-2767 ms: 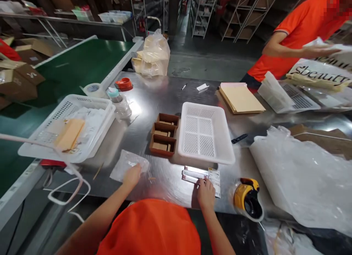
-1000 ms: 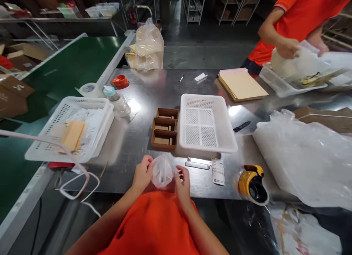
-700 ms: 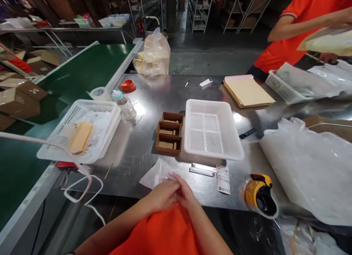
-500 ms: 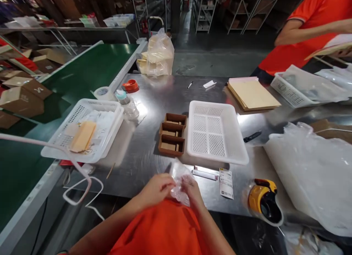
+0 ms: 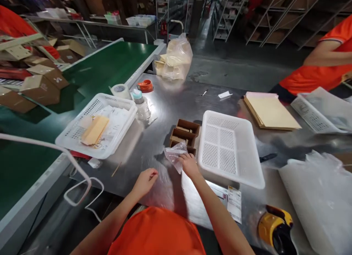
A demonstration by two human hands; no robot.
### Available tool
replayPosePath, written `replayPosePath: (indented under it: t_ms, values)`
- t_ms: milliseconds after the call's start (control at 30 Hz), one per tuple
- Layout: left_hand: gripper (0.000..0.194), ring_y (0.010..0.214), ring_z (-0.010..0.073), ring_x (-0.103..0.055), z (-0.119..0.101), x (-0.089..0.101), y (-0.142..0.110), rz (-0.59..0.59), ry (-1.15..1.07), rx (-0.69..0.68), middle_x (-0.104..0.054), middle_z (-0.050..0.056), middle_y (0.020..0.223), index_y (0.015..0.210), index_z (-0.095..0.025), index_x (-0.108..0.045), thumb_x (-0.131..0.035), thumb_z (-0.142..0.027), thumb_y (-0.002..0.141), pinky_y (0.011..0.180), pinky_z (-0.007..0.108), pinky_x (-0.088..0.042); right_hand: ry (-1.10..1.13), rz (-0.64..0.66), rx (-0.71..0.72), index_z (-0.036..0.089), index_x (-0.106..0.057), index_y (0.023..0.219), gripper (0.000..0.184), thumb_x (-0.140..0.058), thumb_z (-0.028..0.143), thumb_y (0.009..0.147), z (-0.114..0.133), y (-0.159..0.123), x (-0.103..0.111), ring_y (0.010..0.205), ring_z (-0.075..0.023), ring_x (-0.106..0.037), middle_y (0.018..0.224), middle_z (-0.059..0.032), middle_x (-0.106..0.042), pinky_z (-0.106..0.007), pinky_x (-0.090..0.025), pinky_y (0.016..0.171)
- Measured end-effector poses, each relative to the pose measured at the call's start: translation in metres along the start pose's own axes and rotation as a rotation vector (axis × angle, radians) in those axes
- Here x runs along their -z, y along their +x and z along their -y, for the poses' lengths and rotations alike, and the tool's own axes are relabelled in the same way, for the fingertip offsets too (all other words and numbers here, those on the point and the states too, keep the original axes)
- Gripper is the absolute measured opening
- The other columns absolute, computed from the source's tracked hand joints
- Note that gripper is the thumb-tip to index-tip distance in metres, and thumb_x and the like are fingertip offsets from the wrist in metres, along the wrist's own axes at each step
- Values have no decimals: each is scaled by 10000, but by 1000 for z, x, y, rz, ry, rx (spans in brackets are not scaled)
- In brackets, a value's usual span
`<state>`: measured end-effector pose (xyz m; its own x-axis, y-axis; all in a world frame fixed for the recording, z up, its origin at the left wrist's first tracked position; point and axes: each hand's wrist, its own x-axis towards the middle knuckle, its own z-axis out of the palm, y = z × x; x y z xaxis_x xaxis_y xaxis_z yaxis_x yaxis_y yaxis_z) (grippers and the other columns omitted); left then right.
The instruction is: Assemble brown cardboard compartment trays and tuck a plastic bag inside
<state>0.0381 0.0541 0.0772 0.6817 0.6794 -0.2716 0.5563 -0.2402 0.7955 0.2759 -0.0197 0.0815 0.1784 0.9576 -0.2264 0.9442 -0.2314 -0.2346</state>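
My right hand (image 5: 189, 165) grips a piece of clear bubble wrap (image 5: 175, 154) by its right side. It holds the wrap over the nearest of three small open brown cardboard boxes (image 5: 181, 135), partly hiding that box. Whether the wrap touches the box I cannot tell. To the lower left, my left hand (image 5: 144, 181) is by itself above the table's front part, fingers curled together with nothing showing in them. Right beside the boxes stands a white plastic basket (image 5: 257, 156) with a grid bottom. A printed label (image 5: 234, 205) lies near my right forearm.
Left on the table (image 5: 154, 137) sits another white basket (image 5: 61, 139) with papers, near a bottle (image 5: 142, 107) and tape roll (image 5: 121, 91). Envelopes (image 5: 271, 110), a black knife (image 5: 268, 157), a yellow-black scanner (image 5: 272, 225) and plastic bags (image 5: 316, 200) are right. A co-worker's orange sleeve (image 5: 341, 31) shows.
My right hand has carried the bubble wrap forward from near my body to the nearest box. My left hand has let go of the wrap and moved left. The view has turned left.
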Motion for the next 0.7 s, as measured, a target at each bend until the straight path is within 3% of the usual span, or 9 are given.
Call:
replayPosePath:
  t_ms: [167,233,367,500,600,700]
  values:
    - [206,801,163,-659,21,0,-10,8,-30,60,-700,46,867,840,-180,-666,-462,-209,837,745,250,-495,-68,78,-215,156,-668,1040,278,-461,81,869,-1,16,8,864,-220,-668,932,-118,-733,-301,-435,716]
    - [207,805,166,-657,22,-2,-8,11,-31,67,-696,48,860,844,-173,-667,-462,-204,841,748,252,-495,-112,77,-263,116,-663,1031,281,-439,70,868,0,17,14,888,-246,-662,935,-153,-721,-310,-439,712]
    - [203,813,164,-648,7,-9,8,62,42,46,-685,54,876,860,-164,-672,-470,-162,840,765,256,-491,-176,59,-313,98,-675,1023,290,-426,70,876,7,18,19,1041,-286,-611,1042,-198,-681,-311,-464,737]
    - [251,864,168,-643,-21,-19,35,174,219,-13,-668,75,1029,1043,-161,-657,-486,-156,860,818,269,-490,-201,82,-412,69,-706,964,264,-465,58,855,8,19,13,972,-285,-649,969,-224,-690,-309,-493,710]
    - [488,993,210,-635,-38,-28,59,168,428,-43,-585,111,1233,1366,-193,-451,-490,-173,880,866,310,-493,-206,89,-452,63,-717,946,293,-436,54,864,7,20,9,940,-272,-673,933,-229,-700,-305,-509,711]
    - [603,1020,237,-634,-46,-36,81,179,638,-52,-558,125,1240,1467,-232,-273,-465,-161,899,848,341,-506,-213,78,-469,76,-698,1032,320,-417,73,880,6,19,11,932,-271,-690,987,-235,-695,-316,-526,715]
